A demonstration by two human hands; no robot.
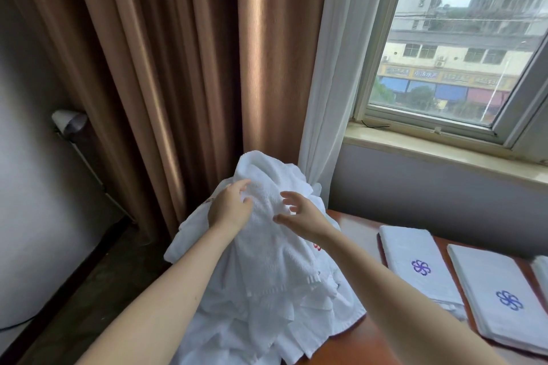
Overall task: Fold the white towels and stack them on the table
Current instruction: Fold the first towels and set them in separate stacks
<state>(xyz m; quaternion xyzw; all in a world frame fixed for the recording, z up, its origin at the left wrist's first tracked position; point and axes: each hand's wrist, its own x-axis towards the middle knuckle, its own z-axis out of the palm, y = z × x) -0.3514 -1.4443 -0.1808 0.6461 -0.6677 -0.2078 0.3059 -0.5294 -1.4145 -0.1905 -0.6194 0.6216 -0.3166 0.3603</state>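
A tall heap of crumpled white towels [267, 281] stands at the left end of the reddish-brown table [355, 341]. My left hand [229, 206] lies on the upper part of the heap, its fingers touching the top towel. Just right of it my right hand [299, 215] hovers over the heap with fingers spread, holding nothing. On the table to the right lie two folded white towels, one nearer the heap [415, 264] and one further right [501, 293], each with a purple flower emblem. The edge of a third folded towel [541, 272] shows at the frame's right border.
Brown curtains [178, 68] and a sheer white curtain [335, 83] hang behind the heap. A window [462, 38] with a stone sill [444, 154] is at the right. A grey wall and dark floor [98, 284] lie to the left.
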